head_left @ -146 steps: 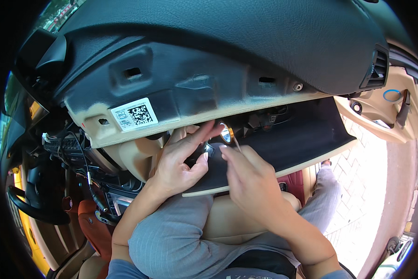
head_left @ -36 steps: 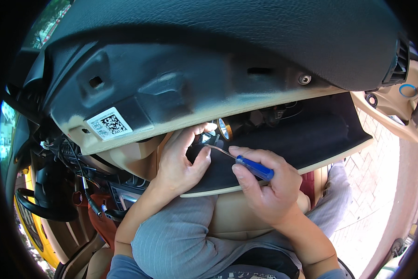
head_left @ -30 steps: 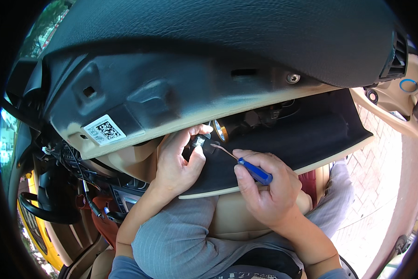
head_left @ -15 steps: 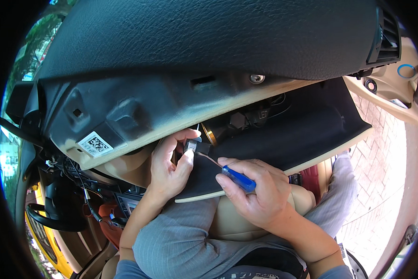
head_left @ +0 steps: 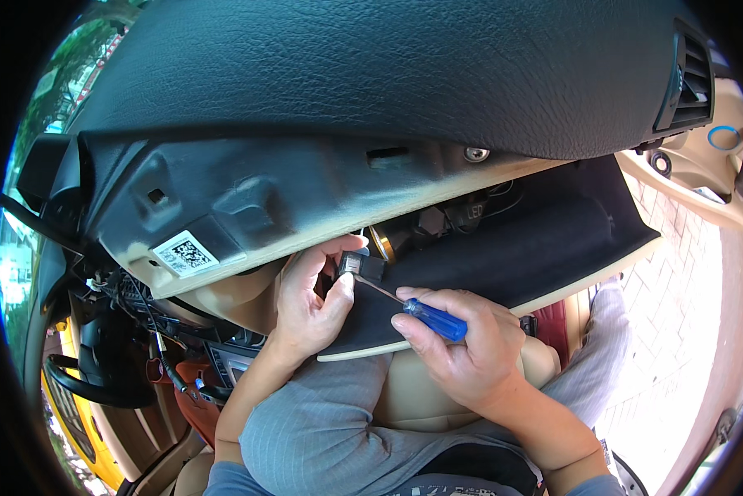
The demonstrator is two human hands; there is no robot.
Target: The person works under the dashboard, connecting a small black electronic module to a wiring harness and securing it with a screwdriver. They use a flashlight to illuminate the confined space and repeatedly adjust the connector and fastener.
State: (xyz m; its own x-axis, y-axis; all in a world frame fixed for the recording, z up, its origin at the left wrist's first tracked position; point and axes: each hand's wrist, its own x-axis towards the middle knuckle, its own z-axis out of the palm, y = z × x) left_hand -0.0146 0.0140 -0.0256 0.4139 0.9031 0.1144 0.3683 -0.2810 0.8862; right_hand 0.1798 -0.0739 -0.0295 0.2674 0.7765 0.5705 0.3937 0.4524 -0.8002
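Note:
Between the thumb and fingers of my left hand (head_left: 318,293) is a small black box-shaped part (head_left: 363,266) with a pale label. My right hand (head_left: 475,343) grips a screwdriver (head_left: 436,320) by its blue handle. Its thin metal shaft slants up to the left, and the tip is at the lower edge of the black part, close to my left thumb. Whether the tip sits inside the part is too small to tell. Both hands are over the open, dark-lined glove box (head_left: 504,264), near a gold-coloured ring (head_left: 382,245).
Above my hands spans the dark dashboard (head_left: 371,74), with a bare panel (head_left: 305,198) beneath it. An air vent (head_left: 690,78) is at the upper right. Loose wiring (head_left: 152,326) and a steering wheel (head_left: 82,388) are at the left. My bent knee (head_left: 305,430) is below.
The view has shifted slightly, so the dashboard and my hands appear a little farther right and lower. Both hands keep their grips, with the screwdriver tip still against the black part.

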